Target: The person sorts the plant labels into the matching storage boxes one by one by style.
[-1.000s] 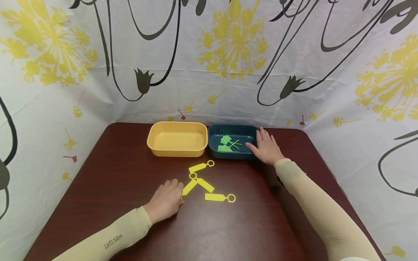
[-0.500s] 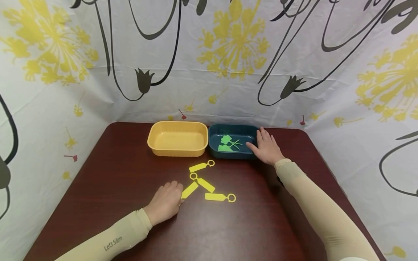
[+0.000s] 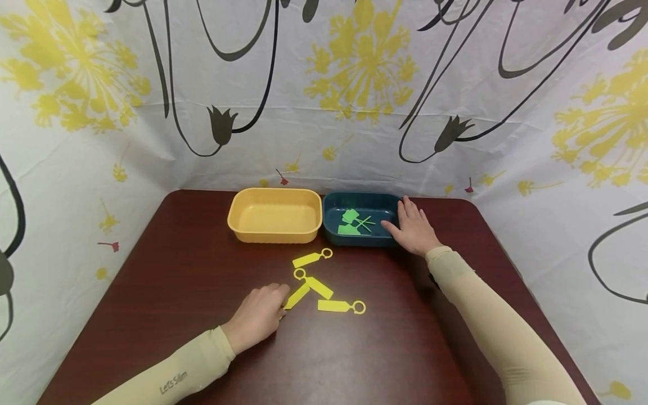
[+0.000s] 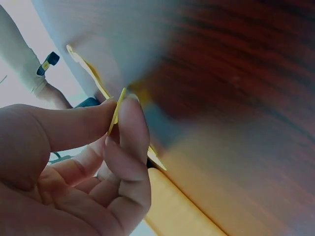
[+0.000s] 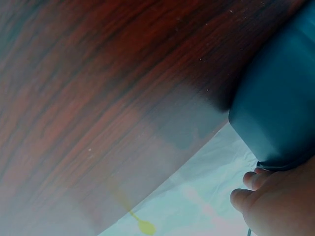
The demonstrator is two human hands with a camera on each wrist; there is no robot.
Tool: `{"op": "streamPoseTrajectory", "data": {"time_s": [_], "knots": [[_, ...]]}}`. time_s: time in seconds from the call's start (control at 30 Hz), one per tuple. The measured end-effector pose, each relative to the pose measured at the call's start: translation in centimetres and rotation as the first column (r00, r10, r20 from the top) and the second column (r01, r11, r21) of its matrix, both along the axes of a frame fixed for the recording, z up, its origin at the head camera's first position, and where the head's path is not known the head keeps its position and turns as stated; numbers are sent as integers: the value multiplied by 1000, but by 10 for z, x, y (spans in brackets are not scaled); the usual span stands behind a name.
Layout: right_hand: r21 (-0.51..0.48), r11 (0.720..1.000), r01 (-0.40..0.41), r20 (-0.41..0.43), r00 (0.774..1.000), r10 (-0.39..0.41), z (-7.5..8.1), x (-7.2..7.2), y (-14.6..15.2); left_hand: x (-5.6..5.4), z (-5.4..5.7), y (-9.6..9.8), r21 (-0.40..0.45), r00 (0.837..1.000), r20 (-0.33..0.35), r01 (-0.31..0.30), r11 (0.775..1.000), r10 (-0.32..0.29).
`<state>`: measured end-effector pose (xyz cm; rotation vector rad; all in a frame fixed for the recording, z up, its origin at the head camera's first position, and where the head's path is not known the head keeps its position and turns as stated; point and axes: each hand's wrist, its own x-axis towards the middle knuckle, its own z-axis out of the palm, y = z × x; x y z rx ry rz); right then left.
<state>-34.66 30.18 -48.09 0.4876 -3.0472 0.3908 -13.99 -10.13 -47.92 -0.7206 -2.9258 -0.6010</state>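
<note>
My left hand (image 3: 258,314) is low over the table, left of centre. Its thumb and index finger pinch the end of a flat yellow tag (image 3: 297,296), which the left wrist view shows edge-on as a thin yellow strip (image 4: 117,110). The tag's far end meets a second yellow tag (image 3: 320,288) with a ring; whether they overlap is hard to tell. Two more ringed tags lie near, one tag (image 3: 307,260) farther back, another tag (image 3: 333,305) to the right. My right hand (image 3: 416,230) rests with extended fingers on the right rim of a dark teal bin (image 3: 361,241).
Green flat pieces (image 3: 349,229) with thin stems lie inside the teal bin. Touching its left side, a yellow bin (image 3: 275,235) stands at the back of the dark red wooden table (image 3: 167,270). A patterned cloth (image 3: 324,129) hangs behind and at both sides.
My left hand has shifted slightly right and toward me, and the pinched tag has moved with it. My right hand and both bins stay where they were.
</note>
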Motion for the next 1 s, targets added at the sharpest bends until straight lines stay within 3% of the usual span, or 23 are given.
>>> {"op": "streamPoseTrajectory", "data": {"time_s": [0.1,0.23,0.43,0.57,0.73,1.0], "knots": [[-3,1000,-3,0,1000,3,1,1,0,2,2,1,-21,999,-48,25,999,-26],[-2,1000,-5,-13,1000,5,3,3,0,4,7,0,-102,984,-172,39,994,-56],[-5,1000,-3,-16,1000,3,3,3,-1,4,25,-3,-140,962,-264,37,989,-73],[-4,1000,-1,-14,1000,1,2,3,-1,-1,37,-5,-100,957,-285,32,995,-59],[1,1000,-1,-12,1000,1,1,2,0,-14,51,-10,6,961,-277,-10,1000,11],[-2,1000,11,-11,1000,-11,1,1,-2,-35,70,-21,150,959,-273,-36,988,76]]}}
